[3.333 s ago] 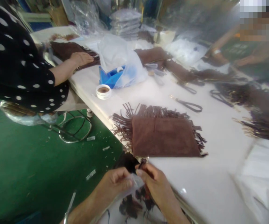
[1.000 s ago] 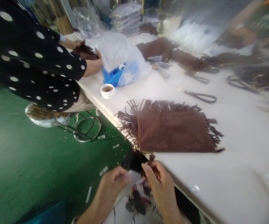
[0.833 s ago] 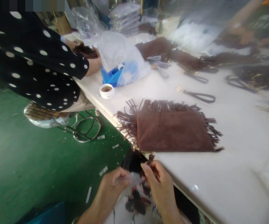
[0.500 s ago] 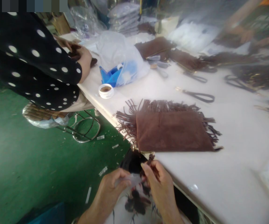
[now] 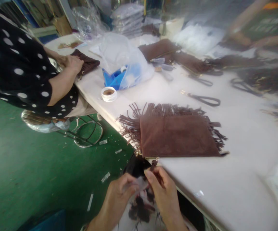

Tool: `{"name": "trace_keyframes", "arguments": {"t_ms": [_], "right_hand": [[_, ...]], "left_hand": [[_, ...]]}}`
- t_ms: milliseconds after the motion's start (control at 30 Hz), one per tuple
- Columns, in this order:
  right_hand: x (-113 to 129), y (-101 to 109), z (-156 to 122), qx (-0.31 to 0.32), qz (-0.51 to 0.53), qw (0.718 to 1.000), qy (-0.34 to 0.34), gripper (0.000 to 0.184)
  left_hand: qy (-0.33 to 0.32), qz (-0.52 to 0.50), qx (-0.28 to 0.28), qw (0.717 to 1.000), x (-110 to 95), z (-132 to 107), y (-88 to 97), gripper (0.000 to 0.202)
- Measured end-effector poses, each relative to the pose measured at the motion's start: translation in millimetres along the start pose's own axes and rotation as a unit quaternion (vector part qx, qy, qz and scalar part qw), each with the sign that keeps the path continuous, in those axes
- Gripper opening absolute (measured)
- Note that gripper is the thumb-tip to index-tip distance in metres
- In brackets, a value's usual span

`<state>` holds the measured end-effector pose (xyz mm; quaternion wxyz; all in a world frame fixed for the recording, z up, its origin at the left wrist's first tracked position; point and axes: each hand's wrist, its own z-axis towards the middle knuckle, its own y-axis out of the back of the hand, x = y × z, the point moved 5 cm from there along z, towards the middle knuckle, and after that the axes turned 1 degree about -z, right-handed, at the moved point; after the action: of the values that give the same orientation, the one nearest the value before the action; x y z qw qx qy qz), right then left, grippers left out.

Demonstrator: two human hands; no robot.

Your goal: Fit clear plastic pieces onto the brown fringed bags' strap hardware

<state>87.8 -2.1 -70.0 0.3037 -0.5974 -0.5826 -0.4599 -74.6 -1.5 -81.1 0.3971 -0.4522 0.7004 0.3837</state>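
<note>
A brown fringed clutch bag (image 5: 177,134) lies flat at the table's near edge, its gold zip end towards me. From that zip hangs a brown leather zip pull (image 5: 154,164), and my right hand (image 5: 165,189) pinches it just past the edge. My left hand (image 5: 119,194) closes thumb and fingers on a small translucent piece of plastic (image 5: 142,183), whose far end meets the right fingertips. What lies inside the right fingers is partly hidden.
Beyond the bag are a wrist strap (image 5: 205,99), a roll of tape (image 5: 109,94), a clear plastic bag (image 5: 118,48) over a blue tape dispenser (image 5: 115,77), and more brown bags (image 5: 159,49). At left, a co-worker in polka dots (image 5: 18,69) handles a dark brown bag (image 5: 91,64) beside a stool (image 5: 88,133).
My hands stay nearly in place, the left one shifting slightly right with the plastic piece. The co-worker at left has leaned back, and the dark brown bag now lies flat under their hands.
</note>
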Motion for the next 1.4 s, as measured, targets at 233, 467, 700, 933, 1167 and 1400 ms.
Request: {"name": "trace_keyframes", "arguments": {"t_ms": [233, 467, 700, 933, 1167, 1400], "right_hand": [[-5.0, -1.8, 3.4, 0.019, 0.132, 0.989, -0.062, 0.039], [-7.5, -5.8, -2.8, 0.028, 0.177, 0.980, -0.092, 0.043], [-6.8, 5.6, -17.7, 0.078, -0.094, 0.989, 0.087, 0.022], [46.1, 50.9, -9.5, -0.141, -0.457, 0.778, 0.407, 0.036], [39.2, 46.5, 1.1, -0.145, -0.483, 0.764, 0.403, 0.033], [38.1, 46.7, -2.0, -0.134, -0.495, 0.763, 0.393, 0.037]], "left_hand": [[0.122, -0.330, 0.034, 0.935, 17.6, 6.1, -39.2, 0.040], [0.127, -0.416, 0.087, 0.896, 9.9, 7.9, -47.8, 0.035], [0.070, -0.163, 0.019, 0.984, 1.7, 6.1, 0.1, 0.029], [0.047, -0.153, -0.006, 0.987, 15.5, 13.3, -1.0, 0.025], [0.100, -0.283, -0.003, 0.954, 20.3, 10.0, -40.3, 0.037], [0.059, -0.157, -0.058, 0.984, -2.2, 9.3, -46.0, 0.042]]}}
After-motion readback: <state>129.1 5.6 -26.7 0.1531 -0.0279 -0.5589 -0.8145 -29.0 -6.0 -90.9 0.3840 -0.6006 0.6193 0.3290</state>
